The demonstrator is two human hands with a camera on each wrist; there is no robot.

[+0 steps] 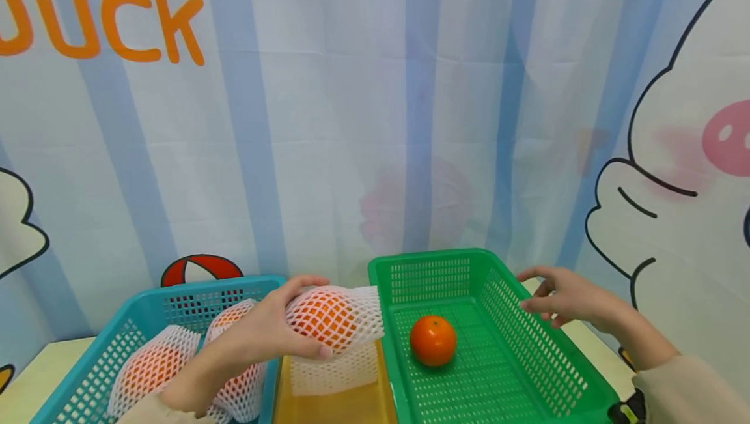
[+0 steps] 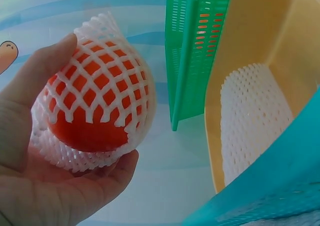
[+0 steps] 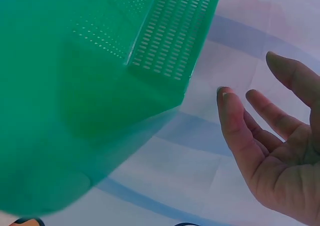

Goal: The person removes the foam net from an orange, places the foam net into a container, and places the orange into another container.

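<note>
1. Far L: blue basket (image 1: 211, 286) w/ several netted fruits (image 1: 153, 368) inside, orange showing thru white mesh.
2. Next, L hand (image 1: 263, 329): we see it curled approx. halfway round the held fruit (image 1: 328, 316), thumb on one side, fingers on the other; a firm grip, spread only to the fruit's width.
3. Held fruit: up in the air betw. the blue & green baskets. Round, deep orange, in a white foam net; on L wrist cam we see a bare, smooth patch past the net's cut edge. Loose net end points R.
4. Mid: yellow bin (image 1: 336, 411) w/ a white foam net (image 1: 336, 372) in it.
5. Then green basket (image 1: 433, 256), one bare orange fruit (image 1: 433, 340) on its floor, shiny.
6. Far R: R hand (image 1: 568, 297), fingers loosely bent, thumb apart, holding nothing; just beside the green rim.
</note>
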